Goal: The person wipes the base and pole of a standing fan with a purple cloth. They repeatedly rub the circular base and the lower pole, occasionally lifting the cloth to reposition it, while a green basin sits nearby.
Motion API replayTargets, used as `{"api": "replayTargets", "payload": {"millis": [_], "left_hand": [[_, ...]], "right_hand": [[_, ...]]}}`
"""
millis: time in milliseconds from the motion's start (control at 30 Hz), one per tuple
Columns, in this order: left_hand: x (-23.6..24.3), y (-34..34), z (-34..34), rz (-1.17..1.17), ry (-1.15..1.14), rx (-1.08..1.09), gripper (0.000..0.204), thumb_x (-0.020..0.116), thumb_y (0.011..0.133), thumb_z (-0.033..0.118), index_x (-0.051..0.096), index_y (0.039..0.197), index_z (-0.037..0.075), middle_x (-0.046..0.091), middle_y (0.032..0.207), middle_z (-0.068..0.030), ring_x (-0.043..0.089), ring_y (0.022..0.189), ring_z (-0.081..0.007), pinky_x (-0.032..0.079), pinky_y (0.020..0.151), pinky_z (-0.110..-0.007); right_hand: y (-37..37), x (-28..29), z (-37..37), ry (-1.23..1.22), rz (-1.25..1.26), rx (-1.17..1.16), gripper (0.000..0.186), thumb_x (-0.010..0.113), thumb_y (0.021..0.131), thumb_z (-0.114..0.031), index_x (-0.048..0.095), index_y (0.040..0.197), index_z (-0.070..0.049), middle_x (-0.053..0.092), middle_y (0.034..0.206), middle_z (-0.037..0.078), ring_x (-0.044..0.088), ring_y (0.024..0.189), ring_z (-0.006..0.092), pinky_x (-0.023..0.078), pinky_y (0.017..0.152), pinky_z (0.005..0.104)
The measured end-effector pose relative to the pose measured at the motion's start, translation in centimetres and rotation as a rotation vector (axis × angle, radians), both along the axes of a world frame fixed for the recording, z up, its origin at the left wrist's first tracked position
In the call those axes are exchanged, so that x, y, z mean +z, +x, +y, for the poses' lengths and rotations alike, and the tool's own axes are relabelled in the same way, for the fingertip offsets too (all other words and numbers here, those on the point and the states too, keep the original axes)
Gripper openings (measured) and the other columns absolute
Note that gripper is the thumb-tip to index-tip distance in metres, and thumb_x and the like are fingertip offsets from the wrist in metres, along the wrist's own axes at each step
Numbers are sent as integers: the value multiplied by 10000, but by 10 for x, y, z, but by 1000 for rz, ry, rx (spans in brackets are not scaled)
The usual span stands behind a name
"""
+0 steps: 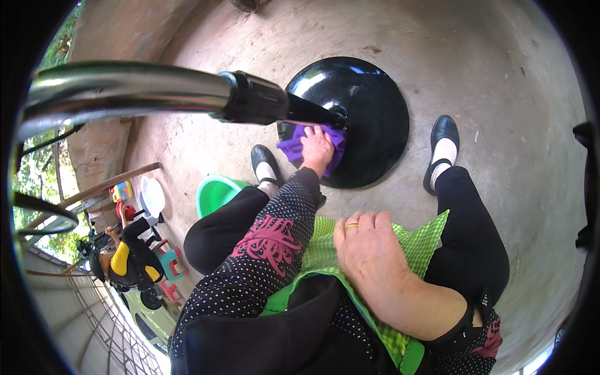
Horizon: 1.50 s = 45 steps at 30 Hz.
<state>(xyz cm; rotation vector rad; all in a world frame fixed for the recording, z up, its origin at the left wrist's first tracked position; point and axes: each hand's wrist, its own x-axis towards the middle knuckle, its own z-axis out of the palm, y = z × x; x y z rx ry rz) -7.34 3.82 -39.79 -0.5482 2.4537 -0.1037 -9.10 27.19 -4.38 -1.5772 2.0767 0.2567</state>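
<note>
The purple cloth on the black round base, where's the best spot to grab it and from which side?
Probably the bunched edge of the purple cloth sticking out left of the left hand, which presses it flat on the black base. That loose fold lies clear of the metal pole, so come from the person's left, low over the concrete floor.

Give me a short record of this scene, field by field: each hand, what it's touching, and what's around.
left hand: pressed flat on a purple cloth
purple cloth: lies on the black round base of a metal pole
right hand: rests on a green checked apron, holding nothing
nearby: green bucket on the concrete floor
</note>
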Motion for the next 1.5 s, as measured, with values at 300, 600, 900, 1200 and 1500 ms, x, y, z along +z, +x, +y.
{"api": "replayTargets", "payload": {"millis": [300, 600, 900, 1200, 1500], "left_hand": [[22, 3, 119, 229, 323, 323, 673, 616, 934, 243, 293, 1473, 2, 469, 1244, -234, 619, 1017, -429, 561, 836, -515], [21, -149, 87, 678, 210, 269, 634, 614, 943, 200, 325, 1496, 89, 483, 1233, -261, 567, 1100, -447, 519, 890, -514], [6, -223, 32, 500, -86, 708, 496, 542, 940, 273, 473, 1411, 135, 360, 1516, -159, 397, 1363, -364, 400, 985, -601], [17, -223, 64, 308, 158, 397, 464, 528, 938, 230, 525, 1393, 326, 289, 1591, -122, 208, 1449, -505, 277, 1040, -758], [19, -140, 116, 375, 251, -75, 512, 522, 917, 110, 569, 1340, 393, 365, 1518, -71, 331, 1393, -420, 389, 982, -696]], "right_hand": [[7, -8, 7, -2, -34, -25, 449, 549, 920, -193, 563, 1315, 19, 643, 1181, 175, 615, 1081, 320, 453, 970, 508], [-8, -5, 21, 47, -30, -67, 435, 540, 909, -202, 591, 1270, 34, 633, 1157, 189, 599, 1068, 335, 446, 951, 516], [-19, -13, 29, 107, -25, -109, 498, 512, 900, -222, 539, 1313, 55, 608, 1165, 242, 580, 1069, 369, 441, 966, 516], [-12, -8, 29, 103, -52, -113, 520, 484, 909, -225, 501, 1348, 55, 587, 1186, 268, 565, 1105, 395, 438, 994, 535], [-9, -6, 22, 28, -16, -44, 429, 545, 871, -203, 604, 1209, 55, 639, 1092, 193, 603, 1000, 308, 459, 909, 451]]}}
